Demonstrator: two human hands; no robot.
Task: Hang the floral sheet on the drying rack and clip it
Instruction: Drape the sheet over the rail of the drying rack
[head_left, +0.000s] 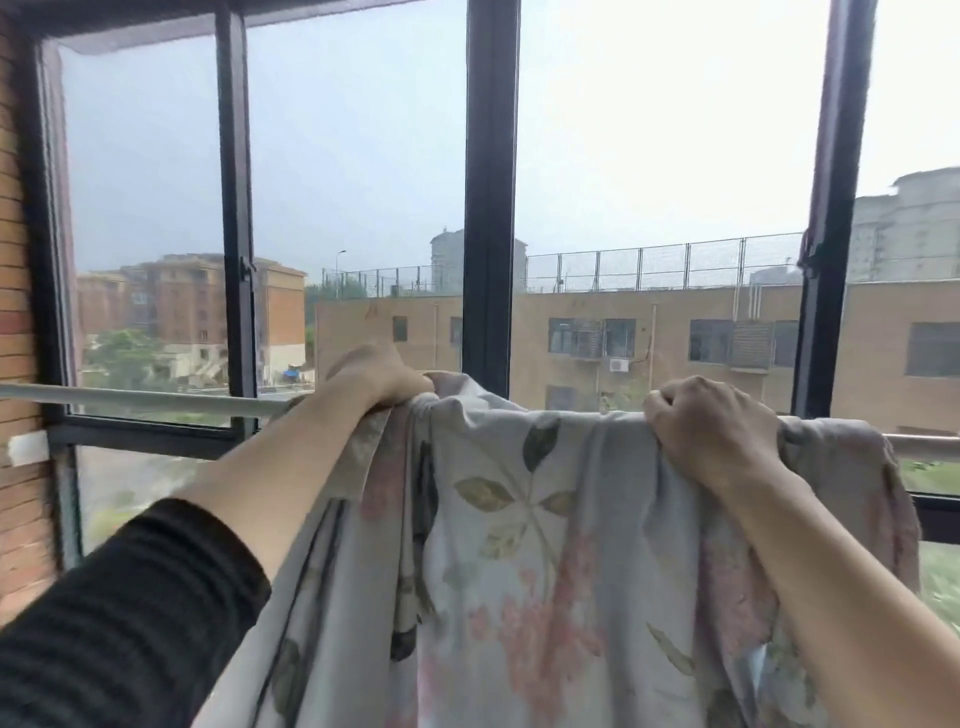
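Observation:
The floral sheet (524, 545), pale grey with pink blooms and olive leaves, hangs bunched over a horizontal pale rail (140, 399) that runs in front of the window. My left hand (382, 374) grips the sheet's top edge at its left end, where it lies on the rail. Further right, my right hand (711, 431) clutches a fold of the sheet at the rail's height. A bundled part of the sheet (852, 457) drapes over the rail beyond that hand. I see no clips.
A dark-framed window (491, 208) stands close behind the rail, with buildings outside. A brick wall (18, 312) closes the left side. The rail shows bare at the far left and at the far right (930, 446).

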